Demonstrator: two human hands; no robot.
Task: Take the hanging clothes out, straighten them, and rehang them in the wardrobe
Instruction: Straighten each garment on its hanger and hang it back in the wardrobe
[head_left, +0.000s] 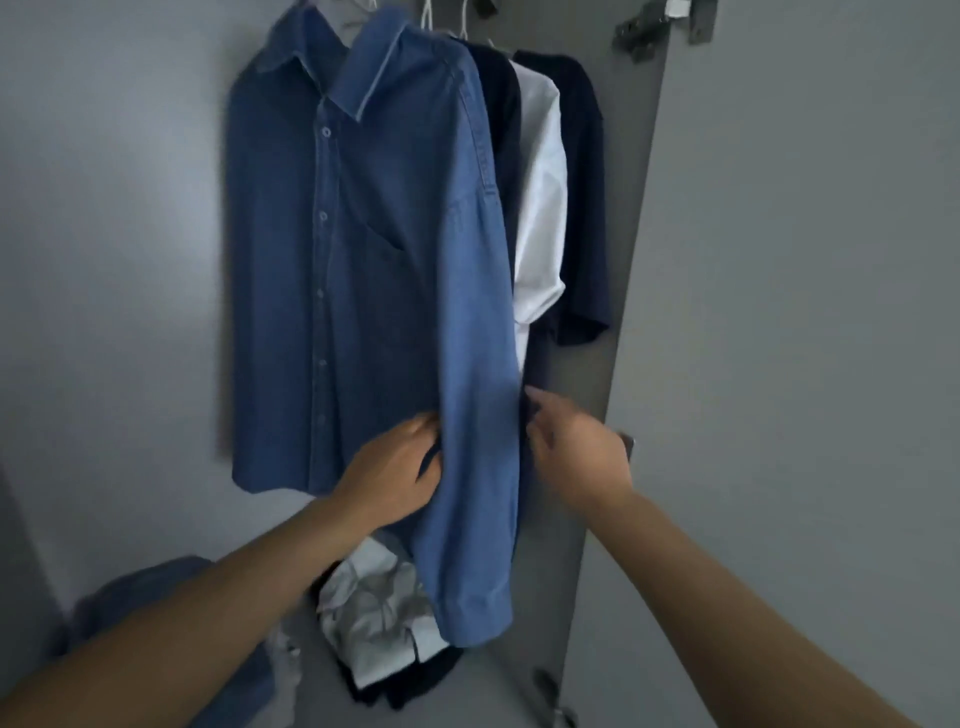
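Observation:
A blue denim shirt (374, 249) hangs buttoned on a hanger in the wardrobe, its long right-side sleeve (478, 467) dangling down. My left hand (395, 467) grips the sleeve's left edge, fingers tucked into the fabric. My right hand (576, 447) is at the sleeve's right edge, with its fingers curled; the cloth hides what they hold. Behind the denim shirt hang a dark navy garment (501, 104), a white shirt (543, 208) and a navy short-sleeved shirt (582, 208).
A pile of crumpled white and dark clothes (374, 608) lies on the wardrobe floor, with blue fabric (140, 597) at the lower left. The grey open wardrobe door (779, 364) stands at the right, its hinge (644, 26) near the top.

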